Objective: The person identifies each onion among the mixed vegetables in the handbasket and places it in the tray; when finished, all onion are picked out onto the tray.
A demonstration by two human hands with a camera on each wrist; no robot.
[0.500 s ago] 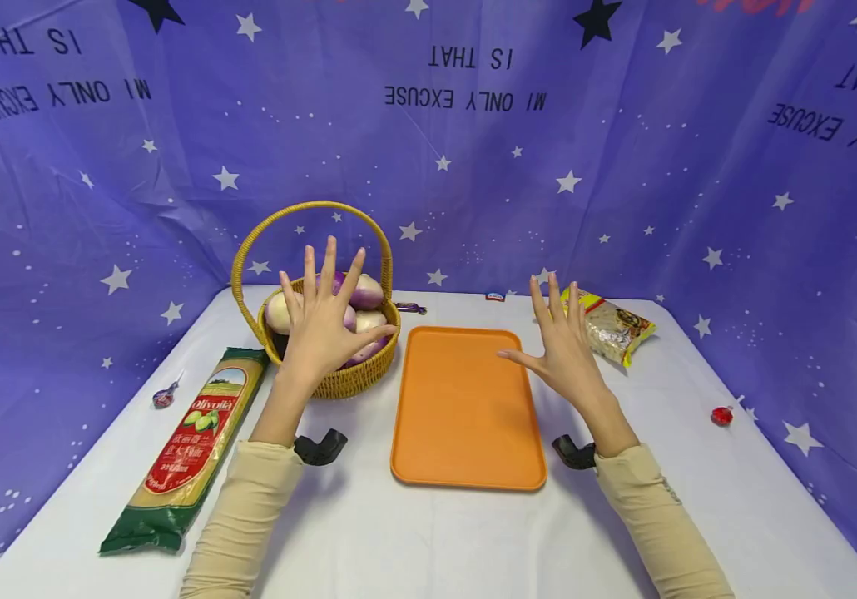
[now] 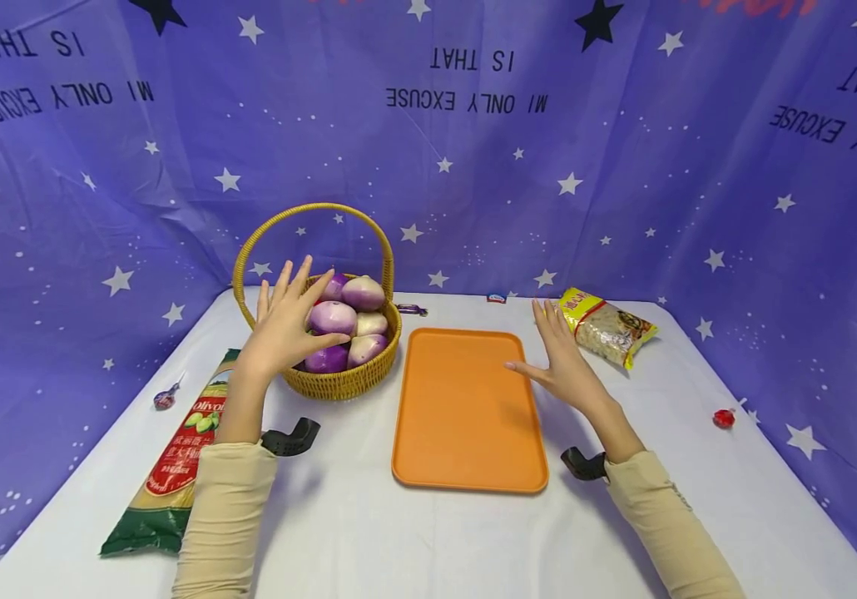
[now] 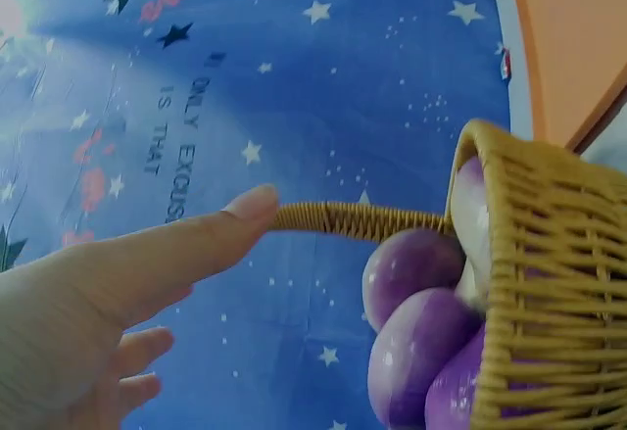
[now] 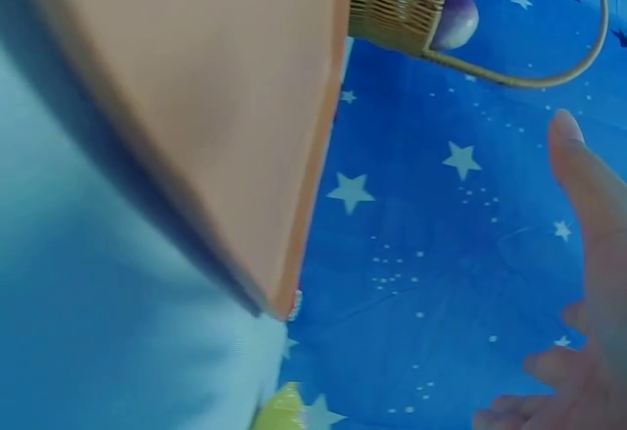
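Note:
My left hand (image 2: 284,326) hovers with fingers spread at the left side of a wicker basket (image 2: 342,384) and holds nothing. Several purple-and-white turnips (image 2: 334,318) fill the basket, whose tall hoop handle (image 2: 314,206) stands upright. In the left wrist view the thumb overlaps the handle, with turnips (image 3: 421,352) bulging over the rim. My right hand (image 2: 567,366), fingers straight and apart from the thumb, hangs in the air by the right edge of an orange tray (image 2: 469,408). A yellow bag of pale dry food (image 2: 608,329) lies just behind that hand.
A long spaghetti packet (image 2: 174,466) lies at the left, partly hidden by my left arm. Lollipops, one dark (image 2: 165,398) and one red (image 2: 724,418), sit near the side edges. A purple-wrapped candy (image 2: 411,309) and a small red-and-blue packet (image 2: 497,298) lie at the back.
My left hand has moved left and slightly down, uncovering more turnips and covering part of the spaghetti packet. My right hand has dropped a little and shifted slightly right.

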